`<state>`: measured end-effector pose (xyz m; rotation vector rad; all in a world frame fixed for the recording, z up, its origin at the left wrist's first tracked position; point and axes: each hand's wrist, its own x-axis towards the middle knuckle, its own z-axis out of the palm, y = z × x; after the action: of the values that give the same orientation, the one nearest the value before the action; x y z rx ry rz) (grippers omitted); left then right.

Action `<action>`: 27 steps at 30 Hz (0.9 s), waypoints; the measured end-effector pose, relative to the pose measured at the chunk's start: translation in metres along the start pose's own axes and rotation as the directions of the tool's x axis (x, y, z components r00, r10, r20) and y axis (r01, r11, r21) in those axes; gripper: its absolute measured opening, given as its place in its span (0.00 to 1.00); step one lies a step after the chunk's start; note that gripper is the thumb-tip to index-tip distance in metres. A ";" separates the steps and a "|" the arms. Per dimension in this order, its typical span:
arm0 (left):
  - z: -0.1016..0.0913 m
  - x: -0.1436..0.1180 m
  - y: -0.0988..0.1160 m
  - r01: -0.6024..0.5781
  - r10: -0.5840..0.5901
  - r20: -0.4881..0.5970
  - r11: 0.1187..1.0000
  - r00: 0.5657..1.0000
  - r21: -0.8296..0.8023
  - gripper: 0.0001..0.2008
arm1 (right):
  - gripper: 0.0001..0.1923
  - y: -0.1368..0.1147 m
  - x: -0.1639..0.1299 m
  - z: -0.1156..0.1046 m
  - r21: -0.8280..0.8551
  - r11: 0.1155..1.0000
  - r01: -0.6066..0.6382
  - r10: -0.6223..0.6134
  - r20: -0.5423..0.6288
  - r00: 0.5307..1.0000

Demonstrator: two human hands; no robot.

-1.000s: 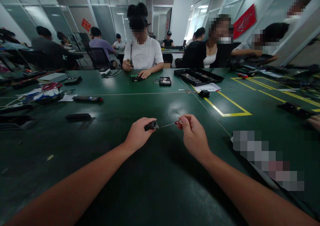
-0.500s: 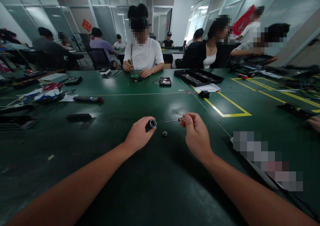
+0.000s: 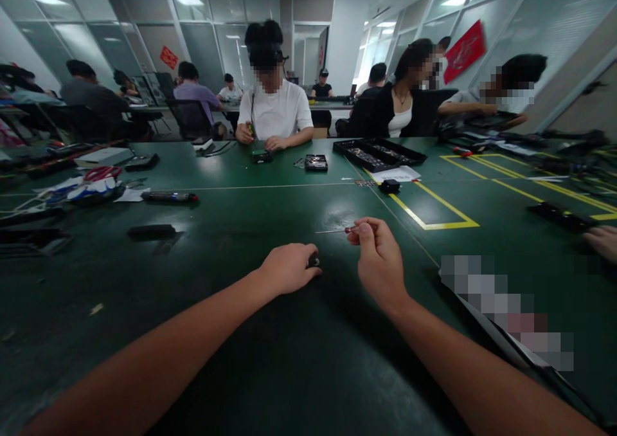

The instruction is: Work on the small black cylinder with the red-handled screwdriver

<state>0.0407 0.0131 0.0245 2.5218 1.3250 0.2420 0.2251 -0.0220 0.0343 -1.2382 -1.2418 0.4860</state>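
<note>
My left hand (image 3: 289, 269) is low over the green table, thumb and fingers closed around a dark object. What shows of it looks like the end of a black cylinder (image 3: 312, 261), mostly covered by the fingers. The small round metal part seen before on the table is not distinct now; the left fingertips are at its place. My right hand (image 3: 380, 256) grips the red handle of a small screwdriver (image 3: 332, 231). The screwdriver's thin shaft points left, above and apart from the left hand.
Left on the table are a dark pen-shaped tool (image 3: 169, 197), a black block (image 3: 152, 231) and tangled cables (image 3: 101, 177). Beyond are a black parts tray (image 3: 378, 155) and a small black box (image 3: 389, 186). A co-worker (image 3: 274, 111) sits opposite; a sheet (image 3: 501, 307) lies right.
My left hand has moved right and down to where the small round part lay, hiding most of the black cylinder. My right hand has stayed nearly still with the screwdriver.
</note>
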 end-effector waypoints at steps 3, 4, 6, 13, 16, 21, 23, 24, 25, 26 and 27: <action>-0.001 0.008 0.000 0.007 -0.007 0.043 1.000 0.999 0.012 0.15 | 0.13 -0.001 0.000 0.000 0.004 1.000 -0.003 0.003 0.002 1.000; -0.002 0.009 0.000 0.008 -0.009 0.056 1.000 0.998 0.011 0.13 | 0.13 -0.001 0.000 0.000 0.005 1.000 -0.004 0.004 0.003 1.000; -0.004 0.010 0.001 0.017 -0.017 0.068 1.000 0.998 0.008 0.12 | 0.12 -0.001 0.000 0.000 0.003 1.000 -0.007 0.007 0.006 1.000; -0.015 0.000 -0.014 0.087 -0.100 -0.055 0.977 0.994 -0.196 0.10 | 0.13 -0.001 0.000 0.000 0.016 1.000 -0.015 0.014 0.031 0.999; -0.025 -0.004 -0.036 0.055 -0.096 -0.096 0.931 0.991 -0.361 0.13 | 0.13 -0.001 0.000 0.001 0.012 1.000 -0.026 0.025 0.041 0.999; -0.052 -0.022 -0.080 0.208 -0.398 -0.071 0.615 0.915 -0.761 0.11 | 0.14 0.001 -0.001 0.001 0.012 1.000 -0.026 0.025 0.045 0.999; -0.067 -0.037 -0.096 0.167 -0.536 -0.094 0.418 0.839 -0.893 0.09 | 0.14 0.002 -0.001 0.000 0.008 0.999 -0.033 0.032 0.049 0.998; -0.076 -0.045 -0.104 0.137 -0.619 -0.090 0.310 0.780 -0.941 0.08 | 0.14 0.002 -0.001 0.000 0.006 0.999 -0.036 0.036 0.052 0.998; -0.085 -0.055 -0.112 0.108 -0.698 -0.083 0.225 0.711 -0.968 0.07 | 0.14 0.003 -0.001 0.000 0.005 0.999 -0.037 0.036 0.053 0.998; -0.095 -0.065 -0.120 0.090 -0.726 -0.092 0.209 0.681 -0.974 0.06 | 0.14 0.003 -0.001 0.000 0.006 0.999 -0.034 0.034 0.053 0.998; -0.104 -0.076 -0.129 0.082 -0.755 -0.097 0.196 0.648 -0.977 0.06 | 0.14 0.003 -0.001 0.000 0.008 1.000 -0.029 0.029 0.053 0.998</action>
<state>-0.1311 0.0375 0.0804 0.9364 1.4126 1.3134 0.2255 -0.0214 0.0312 -1.2440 -1.2663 0.5480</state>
